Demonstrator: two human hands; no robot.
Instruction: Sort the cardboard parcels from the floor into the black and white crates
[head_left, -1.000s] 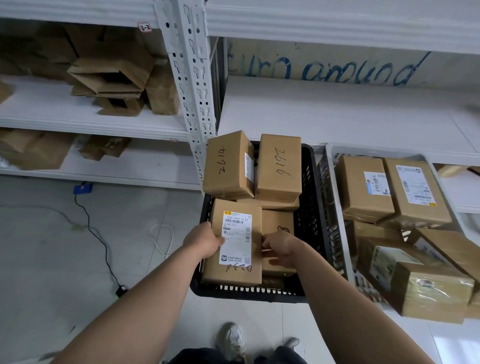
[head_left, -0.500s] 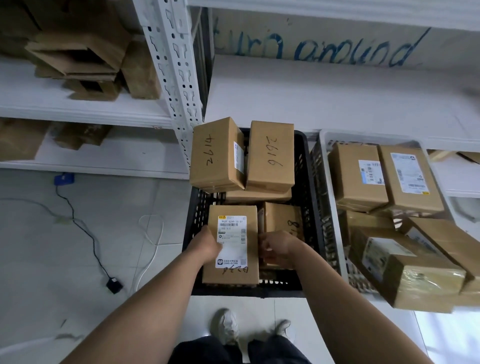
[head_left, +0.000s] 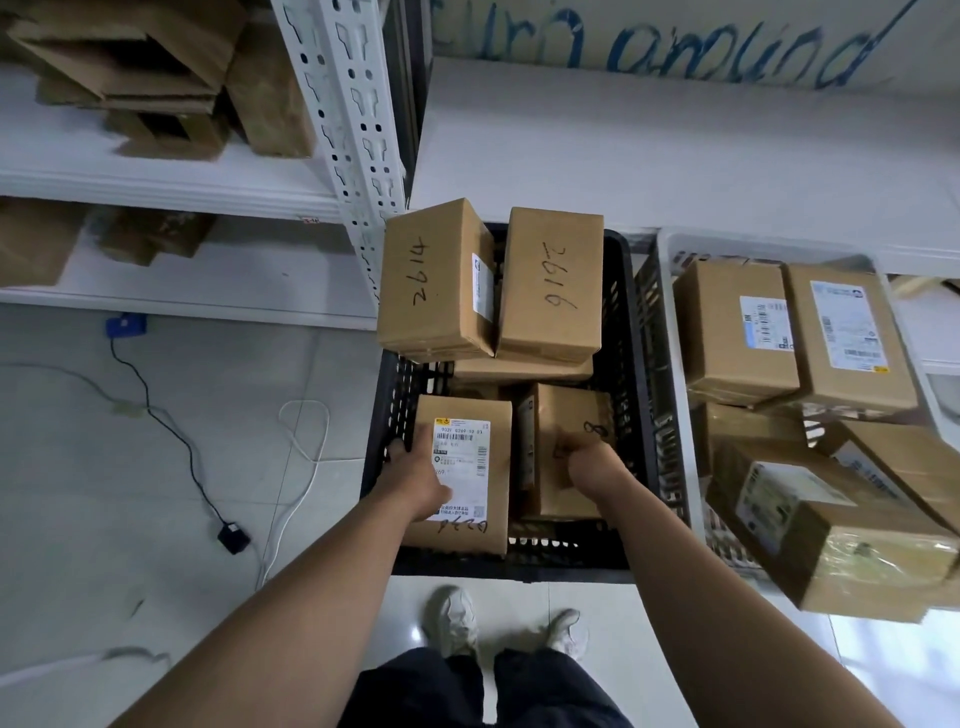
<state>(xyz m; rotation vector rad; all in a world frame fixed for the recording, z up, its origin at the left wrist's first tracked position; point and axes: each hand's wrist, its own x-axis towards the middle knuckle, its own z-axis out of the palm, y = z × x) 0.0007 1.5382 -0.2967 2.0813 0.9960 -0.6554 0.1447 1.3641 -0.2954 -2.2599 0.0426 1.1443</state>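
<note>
The labelled parcel (head_left: 483, 457) lies flat in the near left corner of the black crate (head_left: 519, 566). The left hand (head_left: 415, 478) rests on it, its fingers (head_left: 399, 448) curled over the left edge, in the gap by the crate wall. The right hand (head_left: 592, 465) sits on the tilted plain parcel (head_left: 571, 410) just beside it. Its fingers are bent down onto the top face, but whether they hook an edge or only press I cannot tell. These small taped cartons look stiff and probably light, and one hand could likely lift each. The paper label looks smoother than bare card, so opposite long edges seem the surest hold, though the crate wall leaves little room there. Two marked parcels (head_left: 436, 283) are stacked high at the far end, one overhanging the rim, and could slide if the crate is jolted. The white crate (head_left: 670, 364) touches the black one on the right and is heaped, with a taped box (head_left: 831, 540) jutting over its near edge. Both stand on a glossy tiled floor (head_left: 156, 493) before white shelving (head_left: 343, 104). A black cable (head_left: 171, 431) trails loose to the left.
</note>
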